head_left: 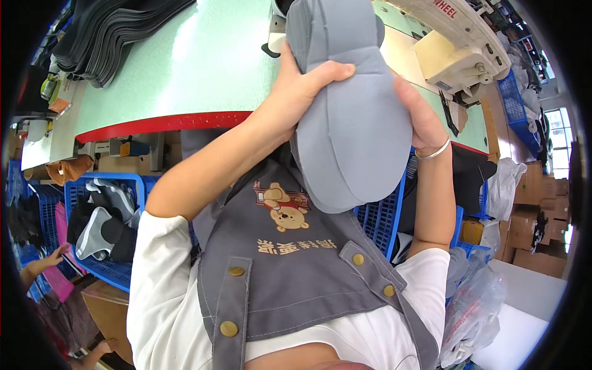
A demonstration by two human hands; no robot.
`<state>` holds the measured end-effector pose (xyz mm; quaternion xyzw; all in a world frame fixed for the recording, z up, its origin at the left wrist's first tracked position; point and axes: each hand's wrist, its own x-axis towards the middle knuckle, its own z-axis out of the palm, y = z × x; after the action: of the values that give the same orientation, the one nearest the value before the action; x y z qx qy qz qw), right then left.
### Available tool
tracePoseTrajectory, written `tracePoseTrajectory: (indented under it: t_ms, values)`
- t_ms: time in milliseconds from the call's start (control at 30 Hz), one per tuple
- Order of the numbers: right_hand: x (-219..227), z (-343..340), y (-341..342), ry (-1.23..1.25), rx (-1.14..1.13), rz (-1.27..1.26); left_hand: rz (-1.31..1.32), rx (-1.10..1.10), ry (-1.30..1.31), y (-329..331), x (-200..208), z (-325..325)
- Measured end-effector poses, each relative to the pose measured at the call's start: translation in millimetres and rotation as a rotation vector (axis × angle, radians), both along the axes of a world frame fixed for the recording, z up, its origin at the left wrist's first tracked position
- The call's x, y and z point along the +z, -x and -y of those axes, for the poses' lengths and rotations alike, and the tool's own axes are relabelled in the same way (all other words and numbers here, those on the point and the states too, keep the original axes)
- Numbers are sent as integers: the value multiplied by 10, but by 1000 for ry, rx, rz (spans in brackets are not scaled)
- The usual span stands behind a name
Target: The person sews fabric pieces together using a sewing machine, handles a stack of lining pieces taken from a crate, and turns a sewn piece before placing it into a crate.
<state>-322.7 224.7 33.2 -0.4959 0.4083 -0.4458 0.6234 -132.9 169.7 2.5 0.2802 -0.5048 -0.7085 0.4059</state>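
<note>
A thick stack of grey insole-shaped pieces (364,148) is held up in front of my chest, its rounded end hanging toward me. My left hand (299,86) grips it from the left, with the thumb lying across the top piece. From the right, my right hand (422,117) presses against the stack's edge, its fingers partly hidden behind it. Beyond the stack is the pale green work table (203,68) with a red front edge. A white sewing machine (459,46) stands on it at the right, and black scissors or snips (448,114) lie near the machine.
Black curved cut pieces (111,40) are piled at the table's far left. A blue basket (105,268) of grey and black shoe parts stands at left, near another person's hand (52,256). More blue crates (379,222), plastic bags (475,308) and cardboard boxes (536,213) fill the right side.
</note>
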Motion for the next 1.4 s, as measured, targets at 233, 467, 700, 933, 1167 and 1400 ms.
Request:
tracePoseTrajectory:
  t_ms: [233, 467, 700, 933, 1167, 1400]
  values:
    - [-412, -9, 313, -75, 31, 74, 61, -172, 82, -12, -65, 1]
    - [-1072, -204, 384, -87, 74, 625, 441, -1, 739, 32, -316, 27]
    - [-1405, -172, 345, -50, -37, 771, 723, 37, 904, 156, -95, 47]
    - [-1531, -335, 326, -90, -18, 762, 1033, -275, 974, 320, 358, 226]
    - [-1747, -401, 440, -101, -104, 757, 1015, -269, 965, 273, 249, 245]
    - [-1894, -236, 908, -79, -247, 753, 770, -168, 943, 302, 65, 95]
